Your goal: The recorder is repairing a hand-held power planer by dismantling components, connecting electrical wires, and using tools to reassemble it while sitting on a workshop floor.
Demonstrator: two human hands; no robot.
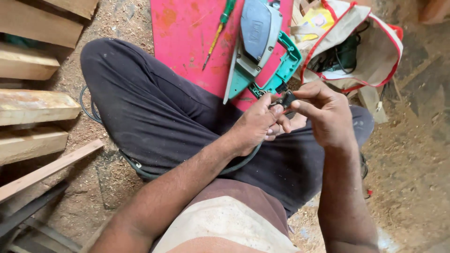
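Note:
Both my hands meet over my lap on a small black plug piece (286,99) at the end of a dark cable (140,167). My left hand (255,125) pinches it from the left. My right hand (323,112) grips it from the right with thumb and fingers. The cable loops down under my left wrist and around my thigh. Just beyond my hands lies a green and grey power tool (261,47) on a red board (187,42). A green-handled screwdriver (217,33) rests on the board to the tool's left.
A beige bag with red trim (370,42), holding cable and tools, lies open at the upper right. Wooden planks (33,105) are stacked at the left. Sawdust covers the ground all round. I sit cross-legged in dark trousers.

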